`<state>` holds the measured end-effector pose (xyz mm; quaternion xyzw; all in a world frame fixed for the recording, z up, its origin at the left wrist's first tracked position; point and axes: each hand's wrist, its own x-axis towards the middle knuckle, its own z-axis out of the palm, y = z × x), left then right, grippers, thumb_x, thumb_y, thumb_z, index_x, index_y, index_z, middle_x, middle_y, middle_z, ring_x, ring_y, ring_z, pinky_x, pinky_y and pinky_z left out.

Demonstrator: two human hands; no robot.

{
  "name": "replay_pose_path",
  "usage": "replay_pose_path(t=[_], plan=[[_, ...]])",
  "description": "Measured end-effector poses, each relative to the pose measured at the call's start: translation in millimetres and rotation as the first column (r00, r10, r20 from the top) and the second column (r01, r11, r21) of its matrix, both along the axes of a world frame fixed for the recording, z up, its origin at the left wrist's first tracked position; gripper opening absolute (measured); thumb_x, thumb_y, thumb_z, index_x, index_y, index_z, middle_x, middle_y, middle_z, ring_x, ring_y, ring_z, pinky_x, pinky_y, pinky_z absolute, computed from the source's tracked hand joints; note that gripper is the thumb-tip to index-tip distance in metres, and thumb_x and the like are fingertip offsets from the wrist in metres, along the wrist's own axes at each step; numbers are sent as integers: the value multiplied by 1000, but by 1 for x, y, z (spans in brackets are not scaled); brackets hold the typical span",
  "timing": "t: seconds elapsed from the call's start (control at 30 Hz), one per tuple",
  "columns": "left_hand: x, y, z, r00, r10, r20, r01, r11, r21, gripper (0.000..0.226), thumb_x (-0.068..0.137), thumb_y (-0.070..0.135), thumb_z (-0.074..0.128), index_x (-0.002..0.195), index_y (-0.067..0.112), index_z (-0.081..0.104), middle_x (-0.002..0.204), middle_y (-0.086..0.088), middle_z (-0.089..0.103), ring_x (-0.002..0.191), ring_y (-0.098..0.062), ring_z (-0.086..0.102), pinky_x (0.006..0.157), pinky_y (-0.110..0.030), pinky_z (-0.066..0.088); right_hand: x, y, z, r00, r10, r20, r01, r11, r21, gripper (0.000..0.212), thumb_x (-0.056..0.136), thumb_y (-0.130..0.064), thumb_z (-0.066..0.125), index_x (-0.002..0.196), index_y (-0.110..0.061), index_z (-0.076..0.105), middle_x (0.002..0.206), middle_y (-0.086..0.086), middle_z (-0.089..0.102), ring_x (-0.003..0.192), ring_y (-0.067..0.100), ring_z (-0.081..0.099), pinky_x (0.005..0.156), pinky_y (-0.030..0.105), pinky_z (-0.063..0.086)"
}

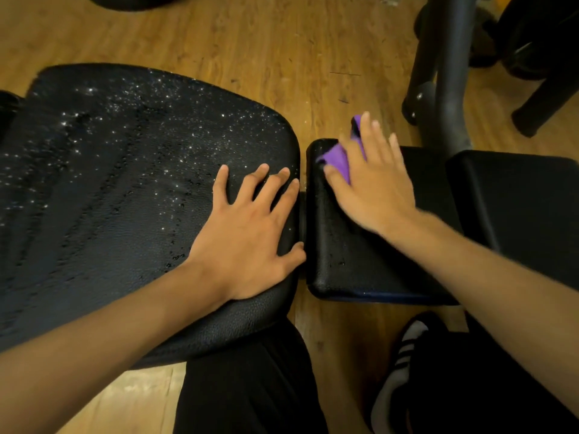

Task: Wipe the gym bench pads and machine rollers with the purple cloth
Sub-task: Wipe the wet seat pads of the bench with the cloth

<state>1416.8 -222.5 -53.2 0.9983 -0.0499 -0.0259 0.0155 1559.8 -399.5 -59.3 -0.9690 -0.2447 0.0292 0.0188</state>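
Purple cloth (336, 161) mostly hidden under flat right hand (376, 189); left hand (250, 239) flat on pad (109, 183).

Purple cloth (336, 162) is bunched at far corner of small black pad (344, 261), just beside large black pad (109, 183) speckled w/ droplets.

Black pads, purple cloth, brown wood-grain floor.

Large pad (125, 183), 9 o'clock: black, pebbled texture, streaked with white glinting specks. Small pad (344, 261), 4 o'clock: plain black, a few specks. Cloth (336, 161), 2 o'clock: solid purple. Floor (250, 42), 12 o'clock: honey-brown planks with darker grain. Frame tube (451, 73), 1 o'clock: dark grey. Shoe (404, 355), 5 o'clock: black with white stripes. Trousers (244, 386), 6 o'clock: plain black.
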Motion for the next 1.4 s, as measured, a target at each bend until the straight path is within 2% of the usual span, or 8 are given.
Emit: replay_pose_path(t=[0.13,0.33,0.5,0.63,0.8,1.03,1.23,1.4], plan=[[-4,2,-2,1000,1,-17,-1,1000,-3,92,89,72,25,163,16,29,167,-5,28,157,-31,19,122,-71,9,0,5,-6,998,-18,-59,22,998,61,73,108,-52,22,163,-14,-5,172,12,2,159,25,0,127,37,-1],[-1,1,0,1000,-9,2,9,1000,-12,93,88,72,26,164,17,28,168,-5,28,157,-30,18,122,-71,8,-87,-46,4,995,60,73,-69,990,125,61,105,-48,38,153,-10,39,143,10,53,131,25,47,115,37,31],[0,0,0,1000,-3,14,4,1000,-23,94,88,72,23,165,18,23,170,-3,23,158,-29,14,122,-71,6,-9,4,2,1000,-2,29,-1,996,85,64,110,-43,30,163,-11,15,170,18,11,157,31,11,128,43,12],[0,1,-2,1000,18,16,-18,1000,-19,94,87,71,23,164,18,25,169,-4,25,157,-30,16,122,-71,7,3,41,6,999,32,5,-33,987,158,65,111,-36,31,163,-8,4,167,17,23,155,29,19,126,34,6],[-3,-1,-1,1000,2,13,-1,998,-68,87,88,63,24,161,17,31,168,-4,28,157,-29,18,123,-70,7,-80,-7,-2,972,232,-36,-222,958,180,67,105,-31,39,162,-6,12,171,10,9,158,19,6,129,36,6],[-1,-2,0,993,96,62,-91,993,-77,90,87,62,25,159,9,35,168,-9,28,157,-28,19,125,-64,9,18,44,3,984,175,-22,-171,976,136,55,107,-26,39,158,-7,31,159,14,41,150,28,32,126,35,12],[-4,-1,0,993,104,61,-97,990,-102,87,88,59,25,158,9,36,166,-12,30,156,-31,20,125,-65,9,-80,-25,6,893,447,-61,-440,893,97,67,103,-43,22,161,-11,15,169,4,11,157,13,4,125,28,-1],[-2,-1,3,991,122,59,-116,988,-104,90,85,58,20,158,8,35,166,-10,30,156,-31,19,125,-64,7,4,33,9,972,229,-51,-220,965,143,68,107,-28,42,162,-6,9,170,12,14,158,19,8,119,20,-6]])
